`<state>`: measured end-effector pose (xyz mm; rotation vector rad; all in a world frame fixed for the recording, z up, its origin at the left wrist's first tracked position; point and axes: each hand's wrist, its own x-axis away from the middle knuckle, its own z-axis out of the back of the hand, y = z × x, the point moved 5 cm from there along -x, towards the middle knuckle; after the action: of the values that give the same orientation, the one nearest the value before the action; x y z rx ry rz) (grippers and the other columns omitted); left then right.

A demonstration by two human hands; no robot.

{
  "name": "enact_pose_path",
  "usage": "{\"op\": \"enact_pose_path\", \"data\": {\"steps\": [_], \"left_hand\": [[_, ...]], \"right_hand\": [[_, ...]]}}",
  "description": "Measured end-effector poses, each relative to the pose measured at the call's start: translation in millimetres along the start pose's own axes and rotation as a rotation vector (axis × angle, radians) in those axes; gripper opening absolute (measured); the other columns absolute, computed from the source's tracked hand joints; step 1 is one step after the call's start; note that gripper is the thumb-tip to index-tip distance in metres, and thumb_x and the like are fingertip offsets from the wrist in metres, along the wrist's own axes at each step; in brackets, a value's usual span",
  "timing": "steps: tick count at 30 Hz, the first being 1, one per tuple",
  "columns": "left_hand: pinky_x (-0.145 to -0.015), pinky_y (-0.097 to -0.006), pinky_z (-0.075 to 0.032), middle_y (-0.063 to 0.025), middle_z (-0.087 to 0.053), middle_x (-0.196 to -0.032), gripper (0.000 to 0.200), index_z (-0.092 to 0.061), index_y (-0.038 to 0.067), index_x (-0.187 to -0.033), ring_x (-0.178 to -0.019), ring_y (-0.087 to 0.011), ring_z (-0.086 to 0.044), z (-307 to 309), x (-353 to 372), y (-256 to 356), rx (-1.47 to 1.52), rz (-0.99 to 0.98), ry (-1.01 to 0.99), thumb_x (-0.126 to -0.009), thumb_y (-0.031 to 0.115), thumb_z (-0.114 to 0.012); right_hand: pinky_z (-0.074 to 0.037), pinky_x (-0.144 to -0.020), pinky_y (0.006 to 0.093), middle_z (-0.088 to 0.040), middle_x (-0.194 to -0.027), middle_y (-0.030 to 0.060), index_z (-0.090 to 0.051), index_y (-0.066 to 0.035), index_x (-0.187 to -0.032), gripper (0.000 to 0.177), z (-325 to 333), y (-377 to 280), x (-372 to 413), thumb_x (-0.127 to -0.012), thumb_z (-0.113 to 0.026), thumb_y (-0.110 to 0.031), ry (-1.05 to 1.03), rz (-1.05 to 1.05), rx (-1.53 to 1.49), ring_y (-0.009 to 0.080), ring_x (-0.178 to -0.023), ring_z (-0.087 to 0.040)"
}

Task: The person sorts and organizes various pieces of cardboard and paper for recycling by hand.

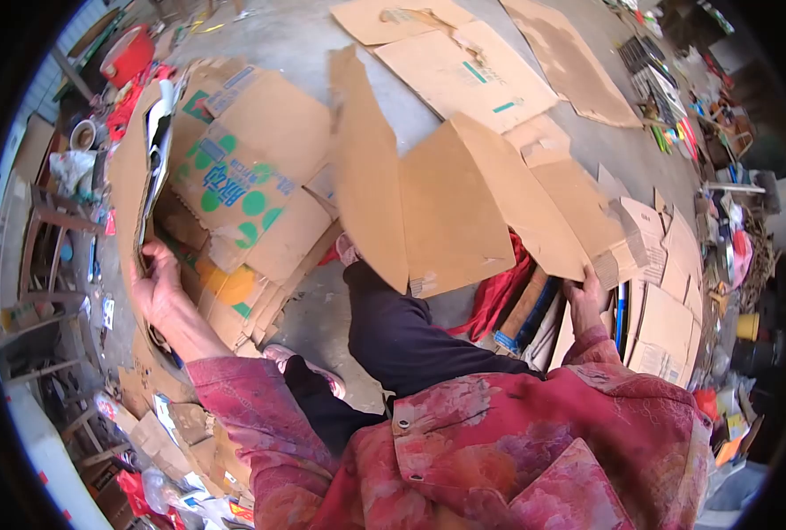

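Note:
My right hand (585, 300) is closed on the lower edge of a large, unfolded cardboard box (453, 208), its plain brown panels creased and standing up in front of my legs. On the other side, my left hand (158, 287) has its fingers curled round the edge of an upright cardboard piece (128, 190). White and black layers show along that piece's inner edge. Between the hands, nearer the left, lies a pile of flattened cardboard (273, 141) printed with green dots and blue lettering.
More flattened cardboard sheets (472, 75) lie on the grey floor ahead. Stacked cardboard (667, 327) and a red cloth (503, 296) are at the right. A red bucket (128, 55) and a wooden chair (53, 221) stand at the left, with mixed clutter along both sides.

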<state>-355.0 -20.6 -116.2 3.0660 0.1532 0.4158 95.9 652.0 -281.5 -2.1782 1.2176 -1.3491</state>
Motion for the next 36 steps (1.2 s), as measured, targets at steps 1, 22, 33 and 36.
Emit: {"op": "enact_pose_path", "data": {"steps": [1, 22, 33, 36], "left_hand": [[-0.06, -0.0331, -0.046, -0.0125, -0.059, -0.087, 0.015, -0.056, -0.002, -0.091, -0.072, -0.0224, -0.054, -3, 4, -3, -0.028, -0.001, -0.015, -0.08, 0.005, -0.049], [-0.058, -0.0327, -0.049, -0.0135, -0.059, -0.082, 0.013, -0.054, -0.003, -0.089, -0.07, -0.0253, -0.056, -4, 22, -19, -0.06, -0.025, 0.03, -0.08, 0.002, -0.047], [-0.058, -0.0347, -0.05, -0.0143, -0.058, -0.086, 0.017, -0.051, -0.003, -0.095, -0.075, -0.0271, -0.057, -12, 29, -16, -0.017, -0.083, 0.039, -0.082, 0.007, -0.045], [-0.057, -0.0346, -0.05, -0.0135, -0.058, -0.085, 0.016, -0.05, -0.002, -0.094, -0.074, -0.0253, -0.058, -12, 33, -17, -0.01, -0.077, 0.071, -0.083, 0.007, -0.045]], "right_hand": [[-0.045, -0.083, 0.0415, -0.053, -0.107, 0.0117, -0.045, -0.004, -0.11, 0.039, -25, 2, 34, -0.081, -0.055, -0.029, -0.009, 0.067, -0.044, 0.0275, -0.099, -0.051], [-0.038, -0.09, 0.0356, -0.046, -0.118, 0.0096, -0.038, -0.004, -0.121, 0.063, -175, 159, 159, -0.081, -0.043, -0.052, -0.702, -0.472, 0.25, 0.0224, -0.107, -0.045], [-0.04, -0.087, 0.0329, -0.05, -0.113, 0.0118, -0.04, 0.0, -0.118, 0.04, -214, 162, 130, -0.086, -0.043, -0.024, -0.624, -0.225, 0.617, 0.0222, -0.102, -0.05], [-0.041, -0.087, 0.0341, -0.051, -0.111, 0.0139, -0.041, 0.003, -0.115, 0.038, -228, 156, 135, -0.084, -0.042, -0.019, -0.635, -0.187, 0.668, 0.0238, -0.1, -0.051]]}}
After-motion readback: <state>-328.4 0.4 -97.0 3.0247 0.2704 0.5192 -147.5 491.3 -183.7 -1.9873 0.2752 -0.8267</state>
